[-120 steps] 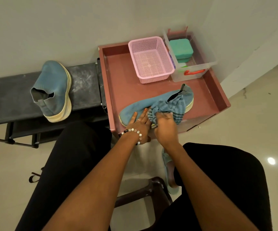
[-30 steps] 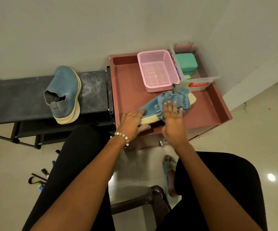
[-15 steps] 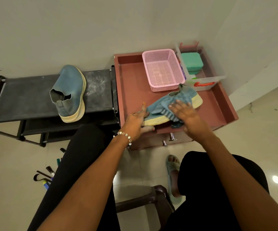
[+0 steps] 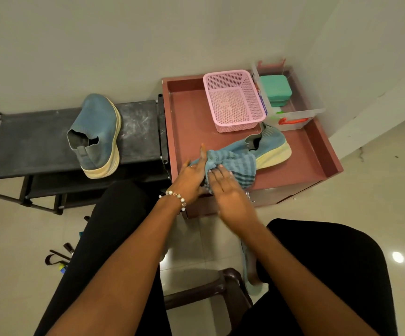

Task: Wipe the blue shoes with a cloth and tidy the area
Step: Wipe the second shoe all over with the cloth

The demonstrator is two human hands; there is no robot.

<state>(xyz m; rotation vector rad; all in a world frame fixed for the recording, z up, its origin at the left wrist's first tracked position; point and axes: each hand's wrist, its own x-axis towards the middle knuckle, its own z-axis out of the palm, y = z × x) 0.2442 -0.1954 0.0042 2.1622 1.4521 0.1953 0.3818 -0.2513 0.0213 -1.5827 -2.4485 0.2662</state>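
Note:
One blue shoe (image 4: 273,146) with a cream sole lies on its side in the reddish-brown tray (image 4: 186,117), heel toward the right. A blue striped cloth (image 4: 240,163) is draped over its front half. My right hand (image 4: 228,192) presses flat on the cloth with straight fingers. My left hand (image 4: 191,175), with a bead bracelet at the wrist, rests on the shoe's toe, fingers stretched out; its thumb is hidden. The second blue shoe (image 4: 97,132) stands on the black rack (image 4: 34,141) to the left.
A pink mesh basket (image 4: 233,100) and a clear box (image 4: 296,115) holding a green case (image 4: 275,89) stand at the tray's back. The wall is close behind. A dark stool (image 4: 220,287) sits between my legs; small items (image 4: 60,258) lie on the floor at the left.
My right hand slid the cloth left along the shoe, from the heel side toward the toe, next to my left hand. The left hand stayed on the toe.

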